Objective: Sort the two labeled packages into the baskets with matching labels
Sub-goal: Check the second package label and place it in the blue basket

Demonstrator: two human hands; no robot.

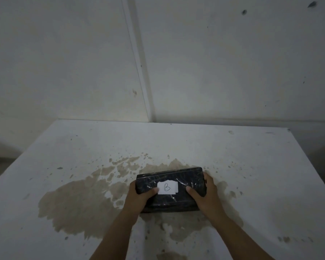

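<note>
The left hand [139,194] clasps the left end of the dark wrapped package [170,190] lying on the stained table [64,147], its white label [167,187] facing up and reading "B", likely for checking, and the right hand [204,192] clasps the package's right end; no baskets show.

Dim room: stained white table [251,166] against scuffed white walls [233,62].

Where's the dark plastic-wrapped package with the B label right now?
Head view, lower centre: the dark plastic-wrapped package sits over the stained white table, gripped by the left hand and right hand.
</note>
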